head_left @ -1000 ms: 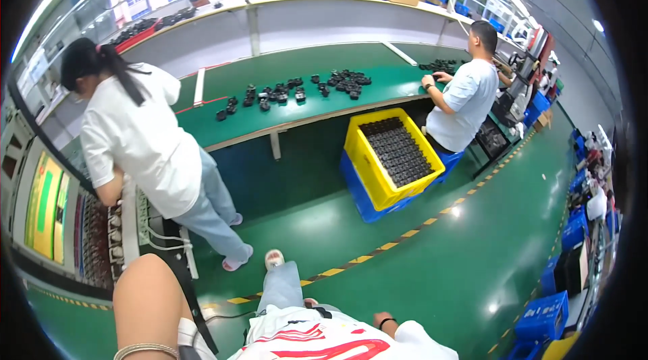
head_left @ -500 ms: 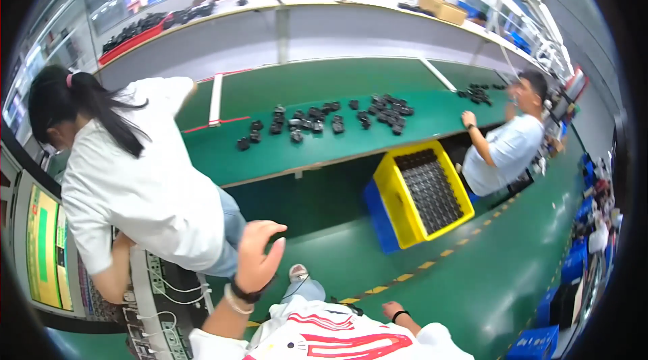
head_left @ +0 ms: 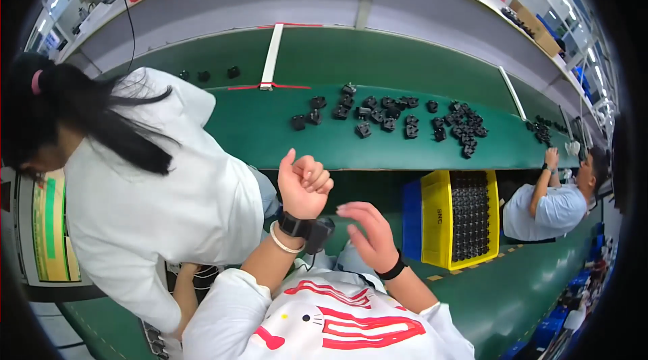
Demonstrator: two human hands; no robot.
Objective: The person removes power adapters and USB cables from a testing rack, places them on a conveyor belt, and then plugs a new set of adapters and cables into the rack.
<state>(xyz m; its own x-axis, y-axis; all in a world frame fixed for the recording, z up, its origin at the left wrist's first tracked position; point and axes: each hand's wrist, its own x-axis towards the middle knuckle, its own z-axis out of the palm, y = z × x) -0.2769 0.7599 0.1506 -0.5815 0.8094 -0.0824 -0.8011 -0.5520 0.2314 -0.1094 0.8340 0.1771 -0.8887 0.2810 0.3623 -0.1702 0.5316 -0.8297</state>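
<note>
My left hand (head_left: 304, 188) is raised in a loose fist in front of me, holding nothing, with a black watch (head_left: 297, 226) and a pale band on the wrist. Just to its right, my right hand (head_left: 368, 232) hovers open with the fingers spread toward the left wrist, and it wears a black wristband. Both forearms rise from my white shirt with a red and white cartoon print (head_left: 324, 319). Several small black parts (head_left: 405, 120) lie scattered on the green conveyor belt (head_left: 270, 134) beyond my hands.
A person in a white shirt (head_left: 155, 198) bends close at my left, beside a lit screen (head_left: 50, 232). A yellow crate (head_left: 435, 215) of black parts stands on the green floor. Another person (head_left: 553, 205) sits at the right, reaching to the belt.
The view has moved closer to the belt. My left hand has risen and closed into a fist, and my right hand has come up beside it.
</note>
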